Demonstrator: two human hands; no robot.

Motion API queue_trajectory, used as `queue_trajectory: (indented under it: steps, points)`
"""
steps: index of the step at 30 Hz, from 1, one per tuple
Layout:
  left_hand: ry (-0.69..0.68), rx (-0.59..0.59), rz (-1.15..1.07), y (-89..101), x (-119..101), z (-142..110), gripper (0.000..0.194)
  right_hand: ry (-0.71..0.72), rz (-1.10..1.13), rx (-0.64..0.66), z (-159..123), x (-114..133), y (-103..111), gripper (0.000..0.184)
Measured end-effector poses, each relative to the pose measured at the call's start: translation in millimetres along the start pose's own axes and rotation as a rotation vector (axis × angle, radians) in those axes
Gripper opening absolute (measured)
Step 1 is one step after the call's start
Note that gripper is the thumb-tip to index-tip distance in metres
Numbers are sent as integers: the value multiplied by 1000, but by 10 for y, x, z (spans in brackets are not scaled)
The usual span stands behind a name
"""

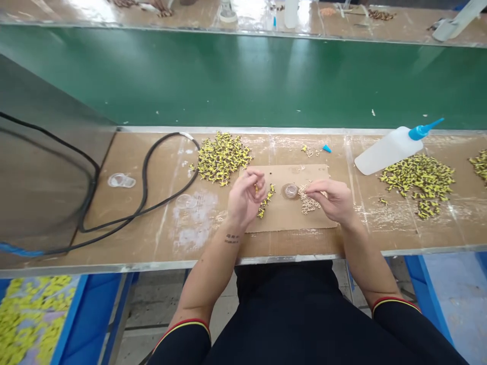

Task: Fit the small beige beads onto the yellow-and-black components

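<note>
Two small heaps lay within easy reach on a cardboard sheet (292,219), yellow pieces (265,201) by the narrowly pinched left hand (245,197), pale beige pieces (307,203) under the curved right hand (333,199), its hold unclear, around a small clear dish (291,191).

A tan workbench top (160,238) carries a flat brown cardboard sheet (281,175) and heaps of small yellow-and-black pieces (222,158). A white plastic squeeze bottle with a blue nozzle (388,150) and a looped black cable (145,167) lie there too.
</note>
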State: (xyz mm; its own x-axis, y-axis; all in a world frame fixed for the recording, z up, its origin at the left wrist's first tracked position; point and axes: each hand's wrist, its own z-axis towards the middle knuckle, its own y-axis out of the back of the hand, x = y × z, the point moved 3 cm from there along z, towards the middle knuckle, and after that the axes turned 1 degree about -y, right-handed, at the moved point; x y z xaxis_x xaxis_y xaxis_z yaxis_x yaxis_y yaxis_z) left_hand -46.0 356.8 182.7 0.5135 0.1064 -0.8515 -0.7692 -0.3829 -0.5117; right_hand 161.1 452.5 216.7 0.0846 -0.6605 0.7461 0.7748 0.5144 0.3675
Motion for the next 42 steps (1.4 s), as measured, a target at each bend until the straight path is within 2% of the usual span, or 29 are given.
queue_trajectory:
  steps: [5, 10, 13, 18, 27, 36, 42]
  points:
    - [-41, 207, 267, -250, 176, -132, 41, -17, 32, 28, -9, 21, -119, 11]
    - [-91, 294, 424, -358, 179, -184, 47, 6, 18, 39, -37, 27, -174, 11]
    - [-126, 284, 468, -367, 159, -190, 43, 15, 7, 33, -45, 34, -186, 11]
    - [-167, 268, 484, -376, 161, -193, 42, -56, -45, 33, -55, 30, -199, 7]
    - [-192, 219, 496, -368, 172, -192, 40, -51, -25, 25, -49, 60, -230, 9]
    - [-139, 288, 436, -371, 209, -185, 43, -26, -13, 39, -60, 17, -215, 12]
    - [-123, 300, 442, -355, 239, -163, 43, 45, -8, 50, -52, 18, -195, 12]
